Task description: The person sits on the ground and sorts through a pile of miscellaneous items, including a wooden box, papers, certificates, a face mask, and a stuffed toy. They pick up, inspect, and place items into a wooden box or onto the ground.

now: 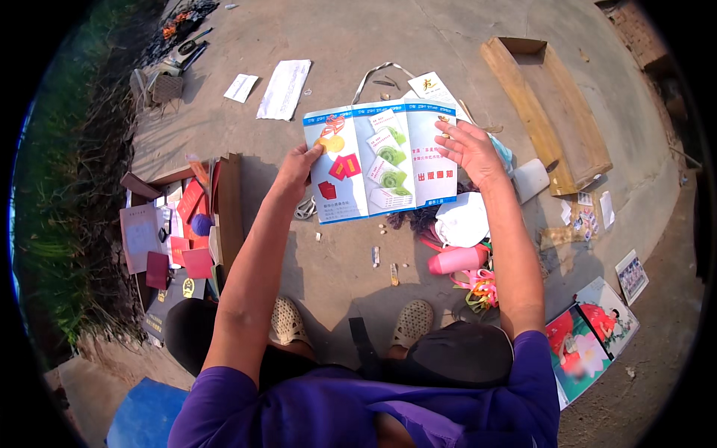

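My left hand (299, 165) pinches the left edge of an unfolded three-panel paper leaflet (386, 190), printed with pictures and writing. At its right panel is my right hand (469, 150), fingers spread over the upper right edge; whether it grips the paper there is hard to tell. The leaflet is held up above the concrete ground. Below and right of it lie a white cup-shaped item (462, 219), a pink cylindrical item (458, 259) and a bundle of colourful ribbons (480, 288).
A box (231, 190) of booklets and a purple ball stands at left. An empty wooden drawer (552, 117) lies upper right, photographs (588, 341) lower right. Papers (284, 89) lie beyond the leaflet. A small fire (176, 25) burns at upper left.
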Motion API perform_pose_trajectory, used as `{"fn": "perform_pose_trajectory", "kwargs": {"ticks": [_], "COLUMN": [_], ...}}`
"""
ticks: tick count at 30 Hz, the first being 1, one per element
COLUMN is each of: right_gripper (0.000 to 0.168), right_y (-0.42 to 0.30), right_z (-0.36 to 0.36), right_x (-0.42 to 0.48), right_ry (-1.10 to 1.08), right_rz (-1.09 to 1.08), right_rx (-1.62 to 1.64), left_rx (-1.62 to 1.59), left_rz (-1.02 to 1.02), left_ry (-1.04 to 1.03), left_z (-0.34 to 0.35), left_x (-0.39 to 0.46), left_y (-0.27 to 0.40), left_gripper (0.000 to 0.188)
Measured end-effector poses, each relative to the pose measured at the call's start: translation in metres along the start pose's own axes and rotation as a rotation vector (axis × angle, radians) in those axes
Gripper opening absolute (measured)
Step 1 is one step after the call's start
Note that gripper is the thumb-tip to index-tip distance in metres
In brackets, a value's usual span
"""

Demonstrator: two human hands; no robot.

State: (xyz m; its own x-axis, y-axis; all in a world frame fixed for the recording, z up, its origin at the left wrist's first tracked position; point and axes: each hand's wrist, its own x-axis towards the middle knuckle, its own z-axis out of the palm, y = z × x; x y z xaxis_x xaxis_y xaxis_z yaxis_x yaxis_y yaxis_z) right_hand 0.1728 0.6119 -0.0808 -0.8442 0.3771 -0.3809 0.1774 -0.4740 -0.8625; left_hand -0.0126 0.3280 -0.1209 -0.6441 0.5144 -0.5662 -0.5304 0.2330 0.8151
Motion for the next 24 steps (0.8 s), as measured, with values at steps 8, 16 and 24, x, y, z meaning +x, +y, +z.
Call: {"fn": "perform_pose_trajectory", "kwargs": {"ticks": [8, 16, 24], "right_gripper": [0.056, 0.073, 0.081], "right_y": [0.012, 0.035, 0.094], "right_z": [0.006, -0.030, -0.026], "right_x": [0.026, 0.062, 0.040], "right_ry": [-0.035, 0.142, 0.254], "right_rz": [-0.086, -0.285, -0.237], "right_rx": [0.035, -0.333, -1.642], "left_rx": [0.015, -0.494, -0.654], "left_rz": [0.042, 0.080, -0.133], "left_ry": [0.030, 0.203, 0.570], "left_z": [-0.017, -0.074, -0.128], "left_x": [0.033, 0.120, 0.145], "left_y": [0.016, 0.047, -0.037], "left_gripper": [0.023, 0.031, 0.031]}}
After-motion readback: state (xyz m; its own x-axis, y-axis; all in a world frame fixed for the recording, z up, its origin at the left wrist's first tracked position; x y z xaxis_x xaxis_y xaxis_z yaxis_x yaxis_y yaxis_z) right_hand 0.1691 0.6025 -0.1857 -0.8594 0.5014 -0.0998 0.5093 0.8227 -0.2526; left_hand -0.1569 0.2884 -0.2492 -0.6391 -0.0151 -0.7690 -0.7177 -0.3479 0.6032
